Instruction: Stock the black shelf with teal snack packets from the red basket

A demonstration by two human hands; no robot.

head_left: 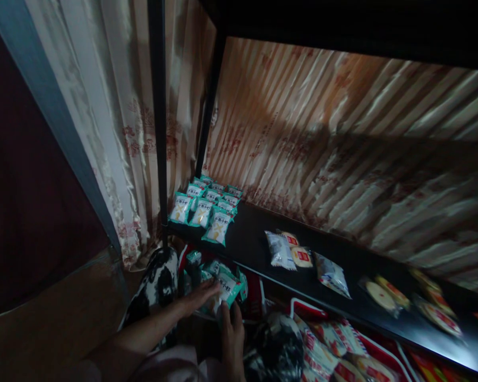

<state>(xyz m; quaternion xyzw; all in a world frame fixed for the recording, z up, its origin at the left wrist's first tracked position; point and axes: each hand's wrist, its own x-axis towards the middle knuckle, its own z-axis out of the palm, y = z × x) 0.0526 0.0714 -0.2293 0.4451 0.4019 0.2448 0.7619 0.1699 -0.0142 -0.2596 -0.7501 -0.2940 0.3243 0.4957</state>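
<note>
Both my hands are low in the view, below the front edge of a black shelf (255,249). My left hand (199,297) and my right hand (231,331) are closed together around a bunch of teal snack packets (227,286). More teal packets (189,258) lie loose just beyond them. On the shelf's left end stands a tidy group of the same teal packets (207,204) in rows.
Clear-wrapped round cakes (292,249) and other packets (386,294) lie along the shelf to the right. Red-and-white snack bags (330,345) fill a bin below. Black shelf posts (159,122) rise at left. Patterned curtain (342,132) hangs behind. My patterned trouser knees (157,281) show.
</note>
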